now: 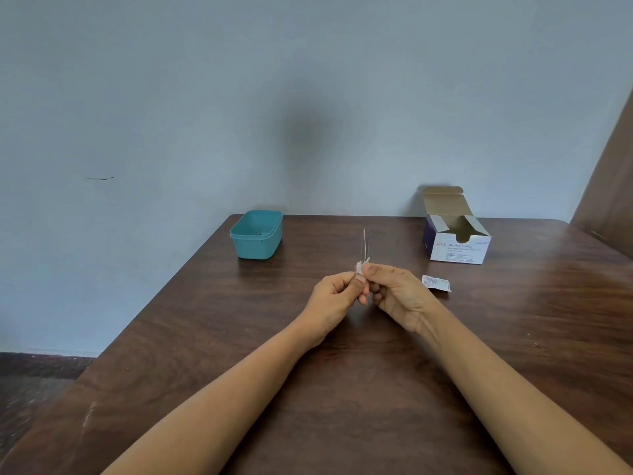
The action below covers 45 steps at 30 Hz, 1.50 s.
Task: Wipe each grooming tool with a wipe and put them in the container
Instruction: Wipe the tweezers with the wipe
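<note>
One wooden table (308, 371) holds the scene. Two bare hands meet above its middle: one left hand (337, 293) and one right hand (394, 293). Between them are one slim metal tool (364, 241) and one white wipe (359, 267). One teal container (257, 240) stands at the far left corner and one open cardboard swab box (457, 241) toward the far right corner. One torn wipe packet (435, 282) lies near the box.

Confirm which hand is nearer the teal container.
Left. The left hand, pinching the wipe, is near-right of the teal container; the right hand, on the metal tool, is farther right, beside the torn swab packet.
</note>
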Available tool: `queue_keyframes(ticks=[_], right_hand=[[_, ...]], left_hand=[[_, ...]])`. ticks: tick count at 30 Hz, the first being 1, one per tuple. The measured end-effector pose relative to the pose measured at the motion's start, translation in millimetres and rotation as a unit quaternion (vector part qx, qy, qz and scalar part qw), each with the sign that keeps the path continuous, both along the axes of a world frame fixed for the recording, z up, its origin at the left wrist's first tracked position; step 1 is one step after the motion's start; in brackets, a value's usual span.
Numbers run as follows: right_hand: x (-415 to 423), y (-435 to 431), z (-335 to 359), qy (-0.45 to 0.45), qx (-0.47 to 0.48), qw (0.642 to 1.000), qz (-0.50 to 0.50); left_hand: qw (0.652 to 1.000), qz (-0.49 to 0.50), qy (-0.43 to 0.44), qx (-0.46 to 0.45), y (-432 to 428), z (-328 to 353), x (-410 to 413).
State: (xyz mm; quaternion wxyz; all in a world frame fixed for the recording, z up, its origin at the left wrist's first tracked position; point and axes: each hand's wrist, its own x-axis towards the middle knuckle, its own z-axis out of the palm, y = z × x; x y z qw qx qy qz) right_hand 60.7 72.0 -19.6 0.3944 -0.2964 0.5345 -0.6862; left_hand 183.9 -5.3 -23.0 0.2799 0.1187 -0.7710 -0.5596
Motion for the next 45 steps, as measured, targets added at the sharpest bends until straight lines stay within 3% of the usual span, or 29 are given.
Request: queue_keyframes(ticks=[7,14,20,26,29,36,45], right_hand=[[5,-6,-1,-0.107,-0.07,0.992,-0.017],[6,2,3,0.005,-0.002,0.999,-0.052],[8,3,4,0.036,0.016,0.998,-0.053],[13,1,7,0.056,0.031,0.997,-0.05],[13,2,12,0.019,0.033,0.998,-0.055],[16,4,13,0.052,0.052,0.997,-0.024],[16,5,13,0.119,0.093,0.988,0.02]], left_hand=[[0.999,-0.03,-0.003,0.016,3,4,0],[0.999,0.034,-0.014,-0.009,1,-2,0],[0.991,0.108,-0.007,-0.079,2,-5,1],[0.991,0.116,-0.01,-0.068,3,-4,0],[0.992,0.124,-0.008,-0.024,2,0,0],[0.969,0.078,0.019,0.231,-9,14,5],[0.973,0.021,0.022,0.23,-13,14,8]])
